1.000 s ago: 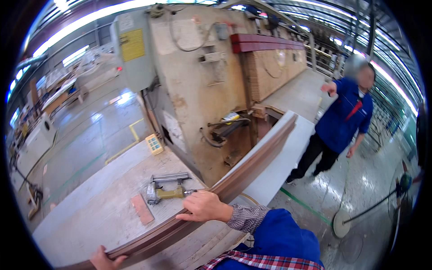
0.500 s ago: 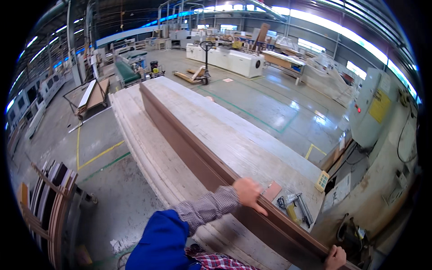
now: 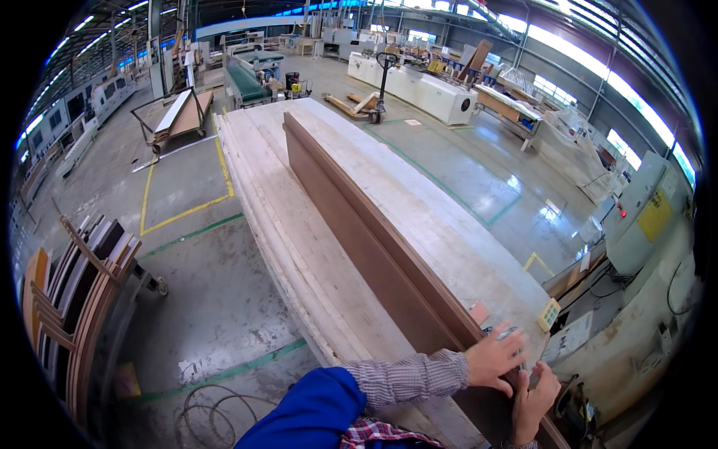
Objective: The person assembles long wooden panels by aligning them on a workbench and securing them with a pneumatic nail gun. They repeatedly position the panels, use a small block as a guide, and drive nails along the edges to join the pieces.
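A long brown board (image 3: 351, 236) with a stepped profile stands on edge along a pale wooden worktop (image 3: 254, 187). Over the board's near end, my left hand (image 3: 493, 361) is open, fingers spread and slightly blurred. Just right of it, my right hand (image 3: 535, 396) is raised with thumb and fingers apart, holding nothing I can see. Whether either hand touches the board's edge, I cannot tell. Behind my left hand, the nail gun is mostly hidden. A small pink-brown piece (image 3: 479, 311) lies beside the board, and a pale yellow control box (image 3: 549, 314) sits at the worktop's right edge.
At the lower left, a wheeled rack (image 3: 97, 314) holds several upright boards. A cable (image 3: 213, 411) coils on the floor. Farther off stand a cart with panels (image 3: 176, 120), a pallet jack (image 3: 366, 105) and a long white machine (image 3: 411, 88). A grey cabinet (image 3: 642, 213) is at right.
Both hands have left their grip on the board. My left hand moved right and nearer, over the nail gun; my right hand rose toward it. The whole view has shifted.
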